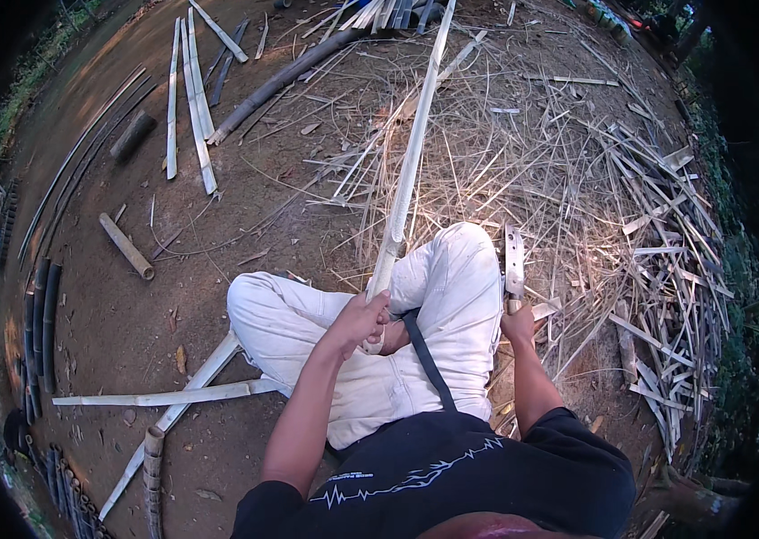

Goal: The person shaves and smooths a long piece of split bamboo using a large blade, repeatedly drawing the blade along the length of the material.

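Observation:
I sit cross-legged on the ground in white trousers (433,373). My left hand (360,325) is closed around the near end of a long pale bamboo strip (408,171), which slants up and away over my shins toward the far edge of view. Beside my right knee, my right hand (517,325) grips the handle of a broad-bladed knife (514,259), its blade pointing away from me. Knife and strip are apart. A dark strap (429,364) lies across my lap.
Thin bamboo shavings (487,171) litter the ground ahead, with a heap of split pieces (667,278) at right. Split bamboo lengths (191,99), a dark pole (290,83) and short bamboo pieces (126,247) lie at far left. Two crossed strips (173,397) rest by my left knee.

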Motion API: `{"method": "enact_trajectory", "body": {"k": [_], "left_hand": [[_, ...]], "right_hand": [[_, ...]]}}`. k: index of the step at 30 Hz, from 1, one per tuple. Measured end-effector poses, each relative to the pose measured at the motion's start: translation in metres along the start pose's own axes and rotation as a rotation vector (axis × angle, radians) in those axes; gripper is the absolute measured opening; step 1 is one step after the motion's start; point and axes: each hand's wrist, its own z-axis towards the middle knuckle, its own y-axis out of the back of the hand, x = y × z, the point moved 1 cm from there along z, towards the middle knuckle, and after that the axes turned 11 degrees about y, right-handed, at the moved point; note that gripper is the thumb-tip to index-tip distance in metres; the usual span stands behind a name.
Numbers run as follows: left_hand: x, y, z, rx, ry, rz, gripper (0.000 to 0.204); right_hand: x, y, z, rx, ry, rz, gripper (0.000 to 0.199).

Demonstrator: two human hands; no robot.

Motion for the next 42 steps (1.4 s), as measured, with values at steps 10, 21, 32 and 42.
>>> {"method": "enact_trajectory", "body": {"k": [10,21,32,42], "left_hand": [[0.017,0.002,-0.031,0.153,0.058,-0.162,0.024],[0.066,0.011,-0.084,0.136,0.094,-0.216,0.017],[0.134,0.028,-0.130,0.146,0.208,-0.280,0.023],[0.162,0.043,-0.174,0.095,0.313,-0.316,0.024]], "right_hand": [[0.082,0.115,-0.071,-0.312,0.785,0.205,0.036],[0.183,0.101,-0.113,0.067,1.552,-0.306,0.029],[0.228,0.107,-0.038,0.033,1.579,-0.417,0.017],[0.266,0.117,0.068,-0.032,1.086,-0.426,0.027]]}}
